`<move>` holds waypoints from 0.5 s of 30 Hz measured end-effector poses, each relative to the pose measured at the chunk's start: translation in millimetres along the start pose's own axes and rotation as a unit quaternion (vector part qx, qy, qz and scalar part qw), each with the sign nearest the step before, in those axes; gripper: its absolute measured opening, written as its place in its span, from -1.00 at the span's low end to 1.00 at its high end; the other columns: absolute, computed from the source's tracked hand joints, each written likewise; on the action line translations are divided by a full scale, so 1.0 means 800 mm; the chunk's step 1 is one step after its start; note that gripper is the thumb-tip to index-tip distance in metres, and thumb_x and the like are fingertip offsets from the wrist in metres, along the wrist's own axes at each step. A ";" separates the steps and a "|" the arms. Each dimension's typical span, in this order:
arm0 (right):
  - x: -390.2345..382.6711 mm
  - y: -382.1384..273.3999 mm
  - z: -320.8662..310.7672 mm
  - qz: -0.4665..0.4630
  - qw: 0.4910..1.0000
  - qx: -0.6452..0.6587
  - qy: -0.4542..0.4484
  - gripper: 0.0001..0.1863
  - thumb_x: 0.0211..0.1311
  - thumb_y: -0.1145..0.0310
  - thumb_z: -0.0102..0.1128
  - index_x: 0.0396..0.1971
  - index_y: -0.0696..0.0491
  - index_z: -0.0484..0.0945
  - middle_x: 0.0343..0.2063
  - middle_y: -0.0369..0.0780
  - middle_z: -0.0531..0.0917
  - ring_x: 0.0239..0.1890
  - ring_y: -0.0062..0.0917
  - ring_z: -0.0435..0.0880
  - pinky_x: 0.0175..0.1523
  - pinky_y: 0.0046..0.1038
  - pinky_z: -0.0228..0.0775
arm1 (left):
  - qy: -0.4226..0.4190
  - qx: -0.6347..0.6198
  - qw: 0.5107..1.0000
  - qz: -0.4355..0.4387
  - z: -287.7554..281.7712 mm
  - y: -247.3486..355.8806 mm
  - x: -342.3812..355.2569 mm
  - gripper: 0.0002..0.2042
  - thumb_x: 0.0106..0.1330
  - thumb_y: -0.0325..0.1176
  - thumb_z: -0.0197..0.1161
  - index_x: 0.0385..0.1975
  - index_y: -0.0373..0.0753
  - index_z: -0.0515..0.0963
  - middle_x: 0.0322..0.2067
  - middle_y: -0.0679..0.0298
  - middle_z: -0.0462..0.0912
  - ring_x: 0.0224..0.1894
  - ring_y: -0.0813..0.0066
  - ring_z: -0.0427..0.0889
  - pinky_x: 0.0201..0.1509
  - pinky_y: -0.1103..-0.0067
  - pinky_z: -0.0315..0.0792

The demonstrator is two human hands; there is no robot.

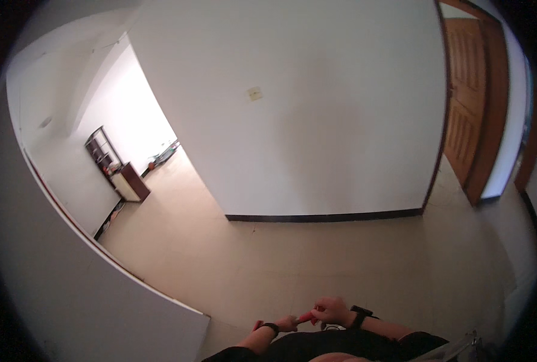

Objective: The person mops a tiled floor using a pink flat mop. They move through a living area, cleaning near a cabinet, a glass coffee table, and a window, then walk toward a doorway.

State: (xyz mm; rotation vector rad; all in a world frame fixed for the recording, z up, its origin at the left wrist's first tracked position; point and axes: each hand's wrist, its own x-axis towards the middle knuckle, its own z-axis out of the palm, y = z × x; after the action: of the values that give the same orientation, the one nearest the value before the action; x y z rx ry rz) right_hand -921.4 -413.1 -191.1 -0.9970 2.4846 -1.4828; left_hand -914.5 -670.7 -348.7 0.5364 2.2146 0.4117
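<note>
Red object: kind indeterminate.
Partly covered by my right hand; my black clothing cut off below.

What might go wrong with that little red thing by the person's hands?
First, the small bright-red object might drop onto the pale beige floor if the bare right hand loosens its grip. Second, the bare left hand is very close to it, so fingers might get bumped or pinched if it slips. It's too small here to tell whether it has a sharp part.
</note>
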 end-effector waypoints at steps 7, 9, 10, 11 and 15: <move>0.116 0.038 0.020 -0.123 0.977 0.048 -0.165 -0.78 0.05 0.24 0.22 -0.56 0.08 0.50 -0.62 -0.14 0.53 -0.58 -0.34 0.52 -0.49 -0.40 0.34 | 0.046 -0.148 0.974 -0.165 -0.009 -0.021 -0.055 -0.68 -0.02 -0.27 0.29 -0.27 -0.28 0.50 -0.34 0.03 0.60 -0.24 0.08 0.55 -0.16 0.32 0.41; 0.148 0.043 0.041 -0.166 0.968 0.048 -0.179 -0.79 0.06 0.24 0.21 -0.55 0.07 0.50 -0.61 -0.15 0.53 -0.57 -0.34 0.52 -0.48 -0.41 0.35 | 0.070 -0.168 0.963 -0.198 -0.001 -0.045 -0.059 -0.69 -0.01 -0.26 0.29 -0.29 -0.26 0.51 -0.37 0.05 0.60 -0.26 0.11 0.55 -0.19 0.33 0.41; 0.167 0.049 0.050 -0.169 0.965 0.049 -0.196 -0.78 0.07 0.22 0.20 -0.55 0.07 0.50 -0.60 -0.14 0.55 -0.56 -0.31 0.53 -0.47 -0.38 0.35 | 0.079 -0.184 0.956 -0.215 0.004 -0.060 -0.058 -0.70 -0.01 -0.26 0.29 -0.30 -0.26 0.51 -0.39 0.07 0.61 -0.28 0.14 0.55 -0.20 0.34 0.42; 0.184 0.053 0.060 -0.171 0.960 0.054 -0.216 -0.76 0.08 0.19 0.18 -0.55 0.06 0.50 -0.59 -0.14 0.56 -0.54 -0.28 0.54 -0.45 -0.35 0.35 | 0.090 -0.196 0.947 -0.238 0.010 -0.077 -0.056 -0.71 0.00 -0.25 0.29 -0.31 -0.25 0.52 -0.41 0.09 0.61 -0.30 0.16 0.56 -0.21 0.34 0.42; 0.265 0.071 0.107 -0.180 0.936 0.087 -0.289 -0.75 0.07 0.17 0.17 -0.56 0.05 0.48 -0.58 -0.13 0.57 -0.51 -0.24 0.55 -0.42 -0.31 0.35 | 0.107 -0.278 0.919 -0.260 0.034 -0.159 -0.035 -0.75 0.00 -0.25 0.26 -0.37 -0.25 0.55 -0.46 0.13 0.60 -0.34 0.26 0.55 -0.26 0.37 0.41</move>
State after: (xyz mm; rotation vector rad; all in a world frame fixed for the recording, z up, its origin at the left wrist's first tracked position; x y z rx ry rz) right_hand -1082.7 -580.2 -230.0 -1.6288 1.7961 -1.2128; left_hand -907.2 -790.6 -405.9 -0.4127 2.1931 0.7963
